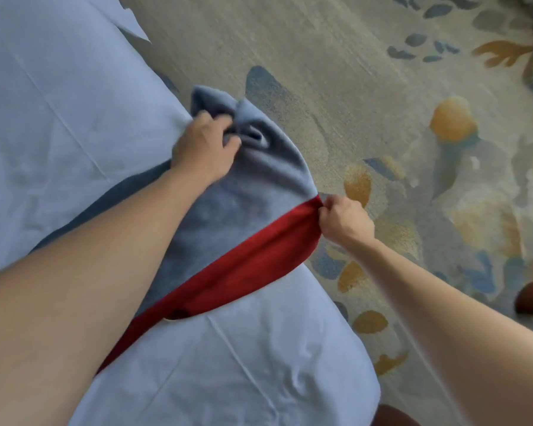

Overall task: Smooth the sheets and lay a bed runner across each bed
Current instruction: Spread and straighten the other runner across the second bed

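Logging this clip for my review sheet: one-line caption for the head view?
Both hands spread a grey-and-red bed runner over the white sheet, left hand bunching grey fabric, right hand pinching the red edge.

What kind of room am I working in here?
Probably a hotel guest room: a bed in a plain white sheet, a grey-and-red bed runner being laid across it, and patterned wall-to-wall carpet.

The bed runner (243, 216) is grey-blue with a red stripe; it lies across the pale sheet (59, 103); its end is bunched at the bed's edge.
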Demonstrator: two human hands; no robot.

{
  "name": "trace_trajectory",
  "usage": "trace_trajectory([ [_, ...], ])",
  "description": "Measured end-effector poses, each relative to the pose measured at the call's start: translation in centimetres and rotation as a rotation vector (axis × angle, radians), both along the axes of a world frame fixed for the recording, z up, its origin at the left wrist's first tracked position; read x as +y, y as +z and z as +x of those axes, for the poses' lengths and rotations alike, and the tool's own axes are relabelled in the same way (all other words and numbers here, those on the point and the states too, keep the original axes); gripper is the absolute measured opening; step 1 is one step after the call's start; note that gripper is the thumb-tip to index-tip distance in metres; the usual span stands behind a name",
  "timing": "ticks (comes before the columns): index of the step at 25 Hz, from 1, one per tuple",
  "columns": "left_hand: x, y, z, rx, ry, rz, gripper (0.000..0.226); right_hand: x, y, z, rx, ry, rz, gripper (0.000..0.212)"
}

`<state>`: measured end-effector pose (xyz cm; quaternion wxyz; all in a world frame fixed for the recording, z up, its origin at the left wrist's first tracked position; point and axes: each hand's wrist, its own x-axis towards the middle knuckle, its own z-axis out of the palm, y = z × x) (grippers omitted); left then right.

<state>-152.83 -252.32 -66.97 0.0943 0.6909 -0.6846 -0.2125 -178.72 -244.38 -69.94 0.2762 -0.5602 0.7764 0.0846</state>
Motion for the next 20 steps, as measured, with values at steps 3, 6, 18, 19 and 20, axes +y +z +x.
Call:
trace_trajectory([
  [3, 2.0, -1.4, 3.0, 0.057, 0.112, 0.179, 0.043, 1.1, -0.6, -0.5, 0.044, 0.087, 0.127, 0.023],
  [6, 4.3, -1.5, 7.4, -0.153, 0.273, 0.143, 0.036, 2.8, -1.0, 3.8, -0.202, 0.216, -0.138, 0.046],
  [18, 0.3, 4.0, 10.3, 0.464, 0.369, 0.581, 0.022, 4.2, 0.0, 9.2, -0.163, 0.498, -0.487, 0.011],
  [19, -0.3, 3.3, 10.5, 0.338, 0.394, 0.359, 0.027, 4.3, 0.3, 8.9, -0.157, 0.48, -0.454, 0.01],
  [20, -0.7, 2.5, 10.4, 0.255, 0.409, 0.174, 0.026, 4.6, 0.4, 8.7, -0.136, 0.479, -0.393, 0.008],
])
